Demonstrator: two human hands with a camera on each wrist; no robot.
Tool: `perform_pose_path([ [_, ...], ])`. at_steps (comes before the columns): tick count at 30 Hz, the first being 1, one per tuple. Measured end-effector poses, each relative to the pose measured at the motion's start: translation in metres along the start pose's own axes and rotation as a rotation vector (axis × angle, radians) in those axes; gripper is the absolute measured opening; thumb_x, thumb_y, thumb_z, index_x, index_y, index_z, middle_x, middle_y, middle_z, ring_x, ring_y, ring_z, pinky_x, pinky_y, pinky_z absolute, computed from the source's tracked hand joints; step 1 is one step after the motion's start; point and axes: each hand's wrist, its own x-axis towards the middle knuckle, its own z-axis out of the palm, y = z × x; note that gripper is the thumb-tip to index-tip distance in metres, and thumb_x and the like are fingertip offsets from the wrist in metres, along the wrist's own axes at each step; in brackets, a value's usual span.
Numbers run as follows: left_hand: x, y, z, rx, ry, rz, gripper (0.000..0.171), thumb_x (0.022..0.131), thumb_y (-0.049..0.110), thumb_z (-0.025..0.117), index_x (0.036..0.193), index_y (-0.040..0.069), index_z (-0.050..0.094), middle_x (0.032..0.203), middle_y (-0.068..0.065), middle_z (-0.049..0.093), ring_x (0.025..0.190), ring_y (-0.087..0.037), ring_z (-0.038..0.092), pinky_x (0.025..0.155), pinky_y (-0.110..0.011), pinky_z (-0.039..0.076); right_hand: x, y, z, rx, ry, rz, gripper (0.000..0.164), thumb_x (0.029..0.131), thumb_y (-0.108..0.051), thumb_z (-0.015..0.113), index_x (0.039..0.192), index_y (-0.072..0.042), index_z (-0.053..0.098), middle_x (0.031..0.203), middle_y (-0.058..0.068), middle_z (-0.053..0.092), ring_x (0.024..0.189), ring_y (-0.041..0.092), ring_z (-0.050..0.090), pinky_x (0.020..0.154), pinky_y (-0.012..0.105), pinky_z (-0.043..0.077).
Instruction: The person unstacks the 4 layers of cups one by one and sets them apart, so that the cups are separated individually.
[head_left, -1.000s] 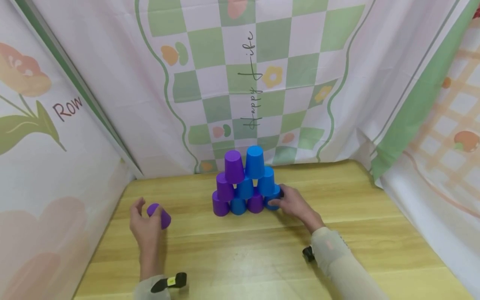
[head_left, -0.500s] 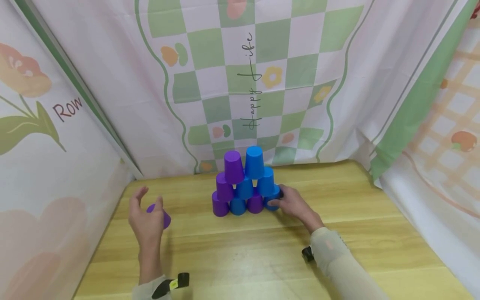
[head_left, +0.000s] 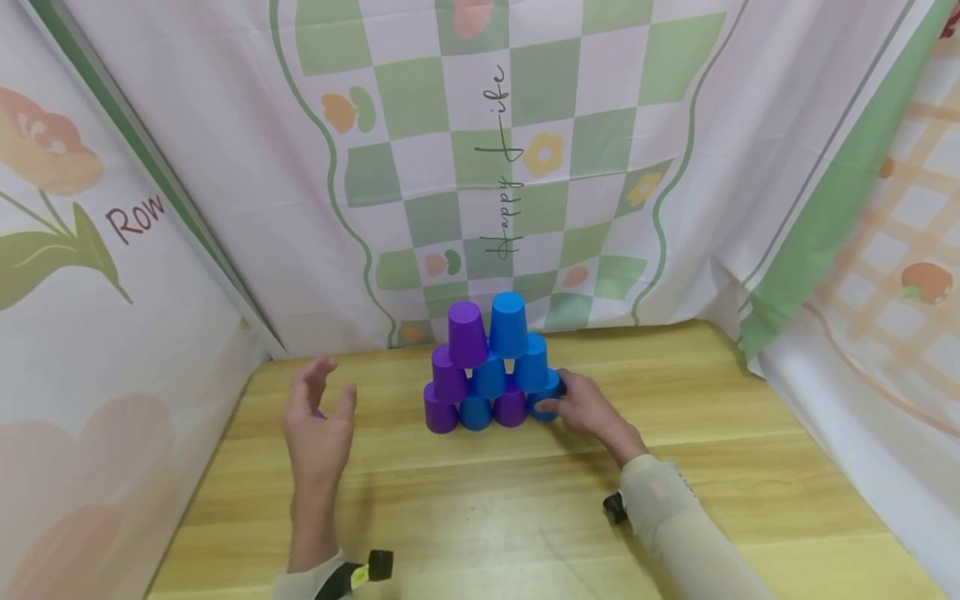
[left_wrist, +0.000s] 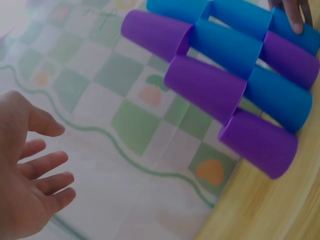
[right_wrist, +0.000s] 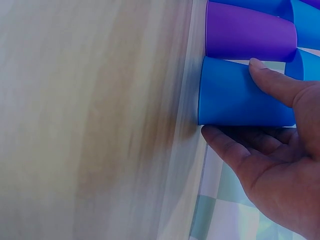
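The cup pyramid stands upside-down on the wooden counter, near the back curtain: four cups in the bottom row, three above, two on top, purple and blue mixed. The right hand grips the blue cup at the right end of the bottom row, thumb on one side and fingers curled round the other, as the right wrist view shows plainly. Well to the left, the left hand is raised above the counter with its fingers spread and relaxed, holding nothing. A sliver of a lone purple cup peeks out behind its palm. The checked curtain with flowers and lettering hangs behind.
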Motion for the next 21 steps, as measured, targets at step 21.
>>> perform_pose_path([
  [21, -0.004, 0.021, 0.070, -0.055, -0.277, -0.045, 0.060, 0.094, 0.005, 0.077, 0.149, 0.012, 0.052, 0.150, -0.008, 0.059, 0.145, -0.024, 0.051, 0.126, -0.039, 0.038, -0.003, -0.001, 0.000, 0.012, 0.009, -0.027, 0.037, 0.097, -0.022, 0.077, 0.125, -0.001, 0.063, 0.114, 0.014, 0.071, 0.092, 0.027, 0.064, 0.087, 0.046, 0.060],
])
